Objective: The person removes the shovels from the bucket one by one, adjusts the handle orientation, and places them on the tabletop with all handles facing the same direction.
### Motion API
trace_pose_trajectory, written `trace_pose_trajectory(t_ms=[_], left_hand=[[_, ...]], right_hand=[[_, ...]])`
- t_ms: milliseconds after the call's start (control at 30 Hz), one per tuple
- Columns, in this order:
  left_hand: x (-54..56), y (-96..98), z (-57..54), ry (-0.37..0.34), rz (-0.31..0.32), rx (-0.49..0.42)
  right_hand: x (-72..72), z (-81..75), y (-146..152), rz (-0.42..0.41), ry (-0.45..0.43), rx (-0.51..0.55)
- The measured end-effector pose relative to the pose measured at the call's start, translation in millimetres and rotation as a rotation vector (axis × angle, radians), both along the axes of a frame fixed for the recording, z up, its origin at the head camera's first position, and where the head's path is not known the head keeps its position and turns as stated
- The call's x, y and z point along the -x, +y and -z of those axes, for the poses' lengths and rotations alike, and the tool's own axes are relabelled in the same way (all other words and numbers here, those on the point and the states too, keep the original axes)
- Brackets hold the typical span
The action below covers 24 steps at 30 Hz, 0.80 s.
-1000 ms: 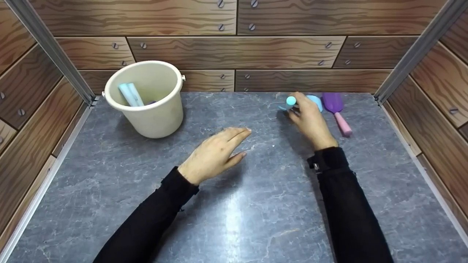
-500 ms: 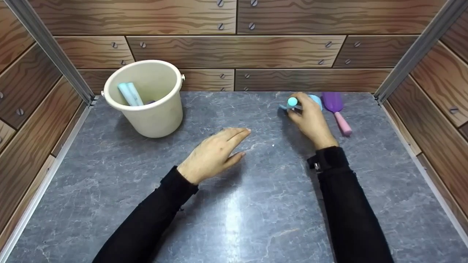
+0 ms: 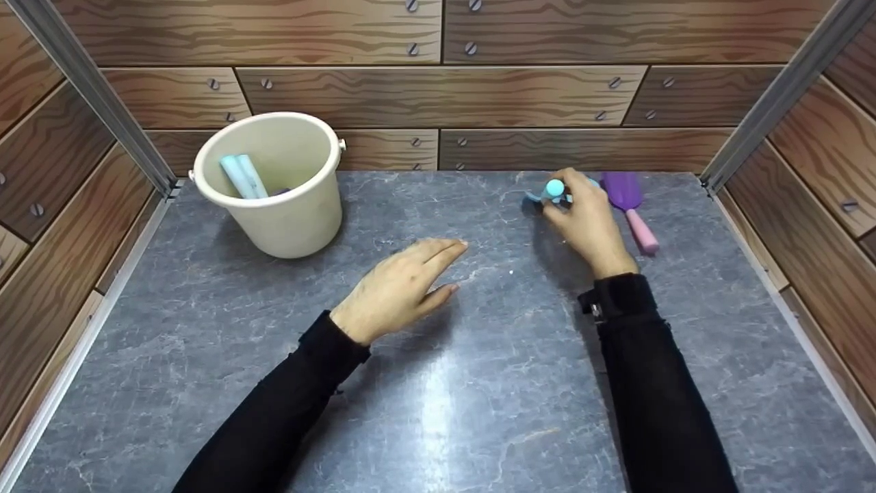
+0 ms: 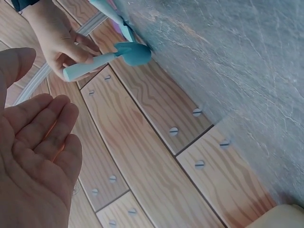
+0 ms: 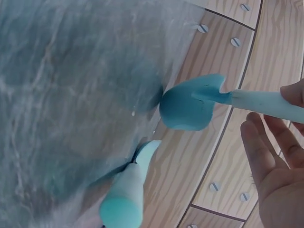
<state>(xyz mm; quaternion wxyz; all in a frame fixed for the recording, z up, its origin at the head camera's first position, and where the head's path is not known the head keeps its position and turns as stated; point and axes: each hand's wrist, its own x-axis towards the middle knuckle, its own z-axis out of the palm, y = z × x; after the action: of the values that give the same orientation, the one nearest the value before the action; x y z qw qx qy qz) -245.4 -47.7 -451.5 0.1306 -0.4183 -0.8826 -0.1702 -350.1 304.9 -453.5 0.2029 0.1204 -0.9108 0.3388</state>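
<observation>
My right hand (image 3: 587,213) pinches the pale blue handle (image 5: 259,102) of a small toy shovel between thumb and fingers. The shovel's teal blade (image 5: 187,105) points down, its tip right at the tabletop, with the handle standing up from it. Beside it lies another pale blue toy tool (image 5: 124,194), mostly hidden behind my hand in the head view. Further right rests a purple scoop (image 3: 623,192) with a pink handle. Over the middle of the table, my left hand (image 3: 400,291) hovers with its fingers extended and holds nothing.
A cream bucket (image 3: 291,229) stands at the back left, with two pale blue handles (image 3: 244,177) and a bit of something purple inside. Wood-patterned walls (image 3: 438,99) enclose the grey marbled tabletop (image 3: 205,383) at the back and sides.
My right hand has shifted slightly right with the shovel, its handle end moving right too. It now covers more of the pale blue tool behind. My left hand has hardly moved.
</observation>
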Motion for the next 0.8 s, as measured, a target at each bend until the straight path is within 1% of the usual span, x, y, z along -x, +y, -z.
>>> trace_pose_trajectory(t_ms=[200, 367, 467, 567, 700, 800], left_hand=[[1.2, -0.5, 0.4, -0.004, -0.001, 0.002], [2.5, -1.1, 2.0, -0.005, 0.000, 0.005], [3.1, -1.5, 2.7, -0.006, 0.004, 0.009], [3.5, -1.7, 3.0, -0.010, 0.004, 0.018], [3.7, -2.1, 3.3, -0.027, -0.003, 0.031], [4.0, -2.3, 3.5, -0.045, -0.007, 0.037]], right_hand=[[-1.7, -3.0, 1.2, 0.041, -0.033, -0.062], [-2.7, -1.8, 2.4, 0.032, -0.089, -0.109], [-3.6, -1.5, 3.1, 0.006, -0.149, -0.130], [-4.2, -1.9, 3.6, -0.028, -0.228, -0.157], [-4.4, -3.5, 3.9, -0.059, -0.344, -0.209], [-5.0, -4.6, 4.4, -0.080, -0.410, -0.242]])
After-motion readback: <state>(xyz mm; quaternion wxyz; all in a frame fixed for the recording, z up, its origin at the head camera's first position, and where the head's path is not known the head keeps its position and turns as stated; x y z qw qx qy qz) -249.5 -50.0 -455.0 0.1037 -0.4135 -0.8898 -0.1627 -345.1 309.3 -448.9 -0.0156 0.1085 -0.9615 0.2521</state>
